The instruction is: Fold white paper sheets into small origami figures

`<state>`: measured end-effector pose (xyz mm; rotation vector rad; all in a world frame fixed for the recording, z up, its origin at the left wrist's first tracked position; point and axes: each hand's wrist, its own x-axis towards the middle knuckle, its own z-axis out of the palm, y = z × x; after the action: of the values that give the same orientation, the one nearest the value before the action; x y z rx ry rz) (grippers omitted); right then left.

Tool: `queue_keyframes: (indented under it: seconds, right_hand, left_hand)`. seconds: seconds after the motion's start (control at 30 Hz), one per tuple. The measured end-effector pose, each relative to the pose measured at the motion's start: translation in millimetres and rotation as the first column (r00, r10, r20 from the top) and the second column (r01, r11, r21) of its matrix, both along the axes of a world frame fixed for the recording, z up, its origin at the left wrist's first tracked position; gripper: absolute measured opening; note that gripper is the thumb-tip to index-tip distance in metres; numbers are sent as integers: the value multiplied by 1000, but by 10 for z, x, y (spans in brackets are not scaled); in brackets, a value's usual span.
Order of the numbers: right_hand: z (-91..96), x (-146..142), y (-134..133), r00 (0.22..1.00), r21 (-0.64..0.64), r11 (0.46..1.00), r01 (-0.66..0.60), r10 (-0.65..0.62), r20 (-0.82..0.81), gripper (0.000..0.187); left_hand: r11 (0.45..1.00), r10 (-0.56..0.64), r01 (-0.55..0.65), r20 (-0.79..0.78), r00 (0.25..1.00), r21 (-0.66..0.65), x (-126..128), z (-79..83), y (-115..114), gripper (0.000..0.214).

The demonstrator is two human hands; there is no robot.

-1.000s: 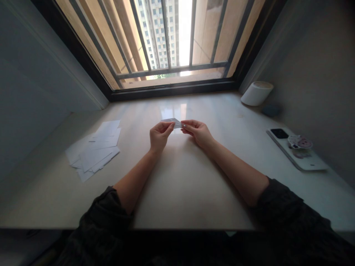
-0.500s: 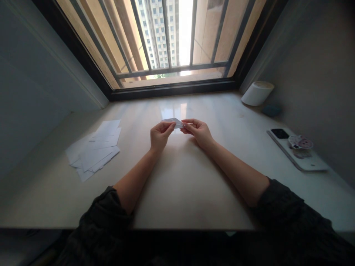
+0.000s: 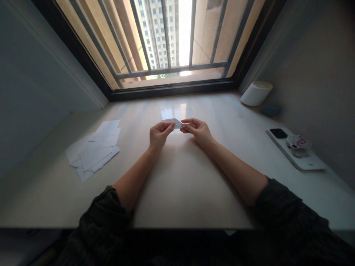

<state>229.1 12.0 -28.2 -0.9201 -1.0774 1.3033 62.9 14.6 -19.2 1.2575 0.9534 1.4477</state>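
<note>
Left hand [image 3: 158, 135] and right hand [image 3: 199, 131] each pinch an end of the small folded paper [image 3: 178, 123] between them, probably to steady it, I judge from here; loose sheets [image 3: 95, 155] lie left of both, likely leaving them room

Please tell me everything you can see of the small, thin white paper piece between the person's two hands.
The small, thin white paper piece looks folded, with pale faces and an outline narrowing toward the right. The bare left hand pinches it between thumb and fingers; the bare right hand holds its narrow right end with the fingertips. It is at the middle of the glossy whitish countertop; whether it touches that surface cannot be told. Fingers hide part of it, and any fold lines are too small to trace.
</note>
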Motion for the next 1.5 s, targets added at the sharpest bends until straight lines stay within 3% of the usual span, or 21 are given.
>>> queue_keyframes:
  seconds: [0.2, 0.43, 0.63, 1.23, 1.5]
  right_hand:
    - [29, -15, -9, 1000, 13, 1000, -1, 1, 8, 49]
    - [27, -75, -40, 998, -72, 997, -27, 24, -52, 48]
    - [25, -87, -42, 998, -96, 995, 20, -25, -58, 47]
    - [11, -106, -41, 997, 12, 997, 71, -71, 40, 52]
    - [-43, -75, -5, 998, 20, 999, 48, -49, 40, 49]
  left_hand:
    - [999, -15, 16, -9, 1000, 38, -7, -27, 7, 25]
    - [992, -60, 61, -16, 998, 108, 20, -71, -13, 24]
    - [999, -47, 47, 21, 999, 20, 25, -71, -6, 47]
    - [999, 38, -38, 53, 998, -14, 67, -37, -57, 33]
    - [1000, 11, -11, 34, 999, -23, 52, -86, -20, 35]
